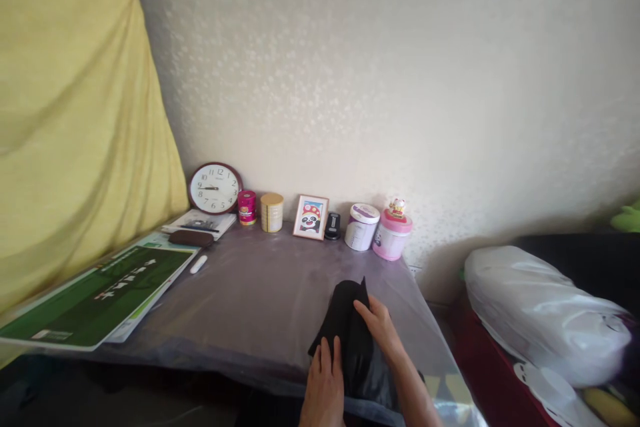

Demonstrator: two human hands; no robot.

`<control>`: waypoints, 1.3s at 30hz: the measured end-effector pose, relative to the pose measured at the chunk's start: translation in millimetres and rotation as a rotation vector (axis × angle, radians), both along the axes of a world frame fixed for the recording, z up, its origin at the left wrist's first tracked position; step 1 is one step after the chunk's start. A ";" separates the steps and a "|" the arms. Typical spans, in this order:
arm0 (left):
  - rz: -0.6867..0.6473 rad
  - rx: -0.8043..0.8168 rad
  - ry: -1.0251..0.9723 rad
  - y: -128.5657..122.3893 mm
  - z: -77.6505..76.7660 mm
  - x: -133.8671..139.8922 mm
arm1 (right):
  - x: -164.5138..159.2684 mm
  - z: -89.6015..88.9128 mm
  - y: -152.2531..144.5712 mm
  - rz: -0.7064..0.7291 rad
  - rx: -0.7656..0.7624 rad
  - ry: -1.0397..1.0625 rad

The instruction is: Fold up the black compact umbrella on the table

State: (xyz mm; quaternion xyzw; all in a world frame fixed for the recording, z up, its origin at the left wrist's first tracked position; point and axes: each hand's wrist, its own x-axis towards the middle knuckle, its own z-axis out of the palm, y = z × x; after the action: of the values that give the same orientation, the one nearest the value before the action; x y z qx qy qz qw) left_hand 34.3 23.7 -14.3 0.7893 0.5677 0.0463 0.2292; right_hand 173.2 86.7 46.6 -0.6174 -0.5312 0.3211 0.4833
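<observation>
A black, soft-looking folded item (345, 320) lies at the front right of the table; its lower part is shiny, and I cannot tell exactly what it is. My left hand (326, 377) rests on its near left side, fingers stretched out flat. At its upper right edge, my right hand (377, 320) grips a raised flap, with the thumb on the near side and the other fingers partly hidden. Both hands touch the item, and my right forearm covers part of its right side.
Along the wall stand a clock (216, 189), a pink tin (247, 207), a yellow canister (272, 213), a framed panda picture (311, 217), a black object (333, 226) and two tubs (361, 227). Green booklets (100, 297) lie left. White plastic bags (545, 313) sit right of the table (250, 300).
</observation>
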 end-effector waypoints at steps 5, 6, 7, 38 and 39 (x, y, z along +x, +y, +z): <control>-0.021 0.002 -0.035 4.6 -8.2 -2.9 | -21.8 -15.5 17.0 0.012 -0.025 0.124; -0.030 -0.002 -0.047 4.9 -9.8 -4.0 | -23.5 -19.6 19.1 0.004 -0.024 0.126; -0.040 -0.005 -0.056 5.1 -11.3 -4.9 | -24.6 -23.5 20.9 -0.011 -0.021 0.108; -0.062 0.082 -0.150 11.3 -11.1 -9.9 | -43.0 -14.5 1.8 0.387 0.060 -0.618; -0.059 0.071 -0.139 11.3 -11.9 -8.9 | -41.8 -14.2 -1.3 0.391 0.101 -0.639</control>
State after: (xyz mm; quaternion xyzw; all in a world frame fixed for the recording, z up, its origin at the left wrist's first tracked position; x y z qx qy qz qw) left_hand 25.4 35.1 -26.3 0.8083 0.5248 0.1143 0.2413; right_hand 131.5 85.4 32.3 -0.5488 -0.7781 0.1717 0.2527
